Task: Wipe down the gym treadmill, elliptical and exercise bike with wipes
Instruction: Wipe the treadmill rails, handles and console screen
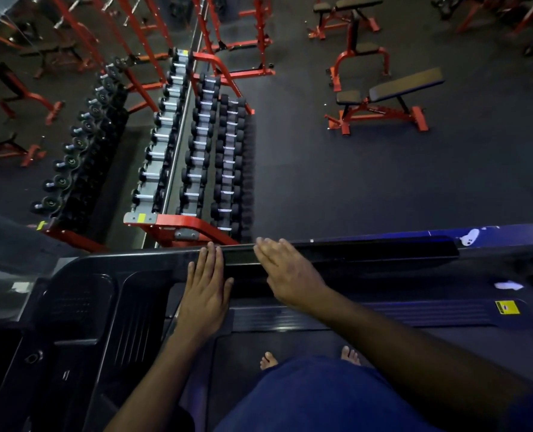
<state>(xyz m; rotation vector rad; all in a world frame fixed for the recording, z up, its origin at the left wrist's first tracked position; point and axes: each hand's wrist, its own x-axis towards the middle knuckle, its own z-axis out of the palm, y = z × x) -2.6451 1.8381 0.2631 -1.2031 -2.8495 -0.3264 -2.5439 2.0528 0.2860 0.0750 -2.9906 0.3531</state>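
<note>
- Two hands are lying flat on the dark top edge of a black machine: the left hand (207,286) with straight fingers together, pointing away from the person, the right hand (285,269) angled in from the right, its fingers also straight and reaching over the same edge
- Neither hand is curling round anything; both are open, and no wipe is showing under or between the fingers, though one could be lying hidden beneath a palm, which I cannot tell
- Judging by the flat palms, the hands are pressing down to rub along the edge, or to steady the person who is leaning over it
- The machine looks like the treadmill (109,307), seen from above: the person is standing on its belt (243,350), bare toes showing below the hands, so the console sits right in front within easy reach
- The console is glossy black plastic with moulded, ribbed pockets at the left, catching faint reflections; the long top bar (368,249) is running off to the right
- A ribbed side strip with a yellow label (507,307) is lying at the right, and a small white scrap (508,285) is sitting just above it, possibly a wipe, too blurred to say
- Beyond the console, a rack of dumbbells (202,151) and a red bench (389,101) are standing on the dark floor, well apart from the hands
- No elliptical or bike is showing that I can identify
</note>
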